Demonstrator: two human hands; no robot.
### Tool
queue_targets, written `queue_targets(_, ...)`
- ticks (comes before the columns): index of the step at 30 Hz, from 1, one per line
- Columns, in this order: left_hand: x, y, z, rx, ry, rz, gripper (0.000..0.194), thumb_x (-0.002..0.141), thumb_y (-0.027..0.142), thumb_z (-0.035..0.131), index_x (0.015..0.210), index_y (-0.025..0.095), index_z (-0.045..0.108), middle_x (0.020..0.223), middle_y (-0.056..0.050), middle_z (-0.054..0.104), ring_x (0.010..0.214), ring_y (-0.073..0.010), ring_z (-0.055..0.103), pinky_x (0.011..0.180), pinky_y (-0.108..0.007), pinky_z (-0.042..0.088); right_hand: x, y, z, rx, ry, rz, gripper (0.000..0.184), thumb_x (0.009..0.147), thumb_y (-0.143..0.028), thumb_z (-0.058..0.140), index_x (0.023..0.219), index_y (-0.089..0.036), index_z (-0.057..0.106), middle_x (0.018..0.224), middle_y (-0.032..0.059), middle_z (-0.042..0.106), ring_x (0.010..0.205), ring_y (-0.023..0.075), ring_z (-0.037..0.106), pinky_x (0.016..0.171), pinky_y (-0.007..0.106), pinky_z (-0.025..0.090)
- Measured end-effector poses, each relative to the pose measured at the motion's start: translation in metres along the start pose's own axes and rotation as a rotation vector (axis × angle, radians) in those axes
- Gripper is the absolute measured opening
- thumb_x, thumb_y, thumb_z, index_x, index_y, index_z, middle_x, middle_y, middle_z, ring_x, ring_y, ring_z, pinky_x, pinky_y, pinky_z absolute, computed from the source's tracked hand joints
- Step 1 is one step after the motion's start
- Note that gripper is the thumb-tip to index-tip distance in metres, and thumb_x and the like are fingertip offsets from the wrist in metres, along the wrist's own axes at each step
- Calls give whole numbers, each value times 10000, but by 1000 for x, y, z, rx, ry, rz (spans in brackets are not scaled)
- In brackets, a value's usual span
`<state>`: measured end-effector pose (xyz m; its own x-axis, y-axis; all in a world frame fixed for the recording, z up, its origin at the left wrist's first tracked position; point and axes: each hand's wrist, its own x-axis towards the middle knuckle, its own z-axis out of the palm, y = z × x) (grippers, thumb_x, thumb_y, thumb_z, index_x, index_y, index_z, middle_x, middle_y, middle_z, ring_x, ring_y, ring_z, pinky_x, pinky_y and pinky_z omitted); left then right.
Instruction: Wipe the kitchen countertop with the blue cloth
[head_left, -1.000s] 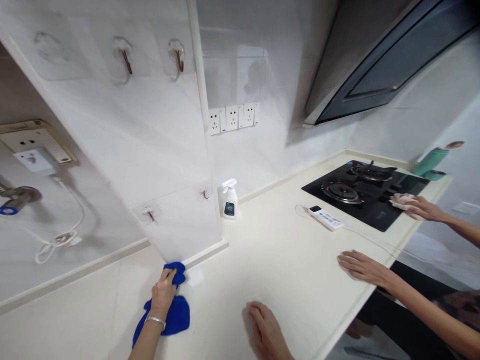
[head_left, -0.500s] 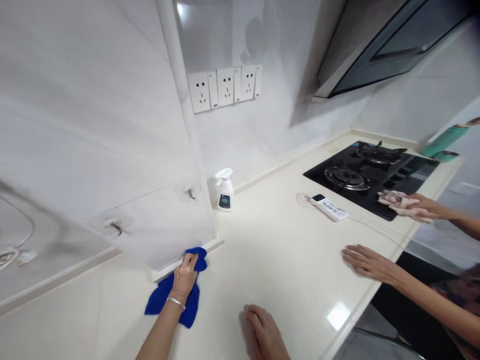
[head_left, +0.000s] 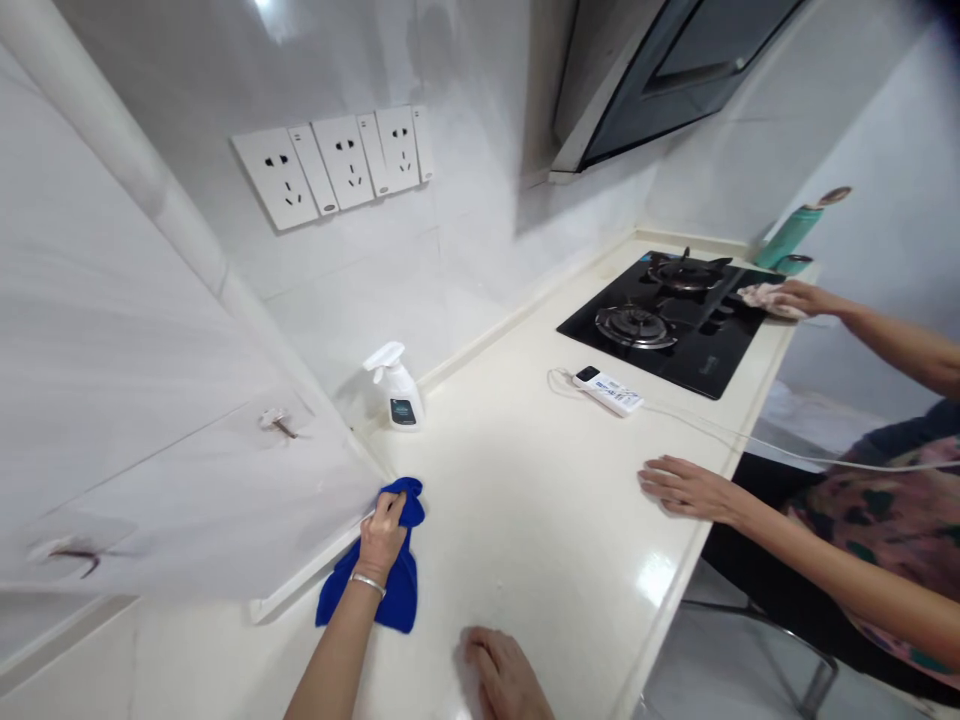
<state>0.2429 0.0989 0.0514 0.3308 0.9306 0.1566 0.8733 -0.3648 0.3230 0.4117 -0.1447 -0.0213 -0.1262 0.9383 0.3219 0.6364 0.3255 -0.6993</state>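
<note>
My left hand [head_left: 381, 540], with a silver bracelet at the wrist, is closed on a bunched blue cloth [head_left: 401, 590]. The cloth lies on the white countertop [head_left: 540, 560], pressed against the low ledge at the foot of the tiled wall corner. Part of it spreads out under my wrist. Near the bottom edge, my right hand [head_left: 506, 675] rests on the countertop with loosely bent fingers, holding nothing. Beyond the cloth, a white spray bottle [head_left: 401, 395] with a dark label stands upright against the wall.
A co-worker's hand [head_left: 694, 490] lies flat on the counter at right; their other hand holds a pale cloth [head_left: 765, 298] at the black gas hob [head_left: 697, 340]. A white power strip [head_left: 609, 392] with a cord lies between. Wall sockets [head_left: 349, 160] and a range hood [head_left: 675, 80] are above.
My left hand has slid the blue cloth along the ledge toward the wall corner. My view has turned right. The co-worker's pale cloth has moved farther back along the hob's edge.
</note>
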Motion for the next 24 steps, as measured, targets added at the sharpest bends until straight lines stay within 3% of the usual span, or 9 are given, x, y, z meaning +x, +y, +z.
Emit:
queue_targets(6, -1, 15, -9, -180, 98, -95, 463, 800, 21, 452, 1163, 190, 682, 1114, -94, 668, 1061, -202, 645, 968, -343, 548, 4, -6, -3, 39, 53, 18, 506, 697, -10, 439, 1136, -208, 595, 1191, 81, 639, 1009, 228, 580, 896, 339, 480)
queue_targets(10, -13, 29, -27, -330, 153, -212, 280, 856, 211, 543, 1083, 155, 697, 1130, -128, 695, 1097, -267, 648, 1027, -466, 516, 7, -2, 0, 152, 138, -3, 490, 660, -30, 432, 1074, -228, 605, 1135, 58, 653, 1002, 215, 603, 882, 329, 498)
queue_targets(12, -25, 34, -39, -409, 145, -262, 330, 897, 364, 533, 1064, 131, 697, 1072, -142, 717, 1051, -283, 670, 967, -461, 549, 11, -2, -1, 249, 211, -15, 404, 673, -61, 424, 992, -230, 606, 1028, 50, 667, 933, 201, 623, 835, 320, 515)
queue_targets(15, -45, 44, -59, -503, 93, -278, 519, 958, 515, 375, 1043, 120, 701, 938, -117, 739, 935, -254, 703, 855, -378, 587, 25, -14, -12, 425, 312, 73, 304, 768, -122, 412, 972, -231, 609, 811, 17, 645, 723, 162, 612, 670, 272, 509)
queue_targets(18, -62, 60, -81, -512, 55, -276, 595, 958, 581, 338, 1047, 125, 710, 924, -114, 742, 923, -275, 703, 853, -395, 583, 50, -42, -31, 616, 374, 187, 293, 863, -207, 425, 1079, -217, 624, 827, 29, 663, 692, 152, 617, 630, 267, 503)
queue_targets(21, -77, 90, -93, -366, 24, -158, 419, 955, 415, 448, 1248, 189, 644, 1262, -121, 658, 1187, -299, 609, 1014, -455, 511, 73, -64, -45, 892, 368, 269, 283, 883, -356, 512, 1069, -200, 657, 992, 83, 703, 905, 200, 665, 803, 346, 544)
queue_targets(24, -100, 128, -85, -71, -132, 126, 558, 880, 125, 464, 1427, 230, 491, 1441, -127, 522, 1314, -281, 512, 1095, -470, 455, 79, -67, -48, 1211, 283, 461, 429, 859, -539, 552, 1061, -179, 670, 969, 95, 720, 947, 243, 678, 885, 436, 539)
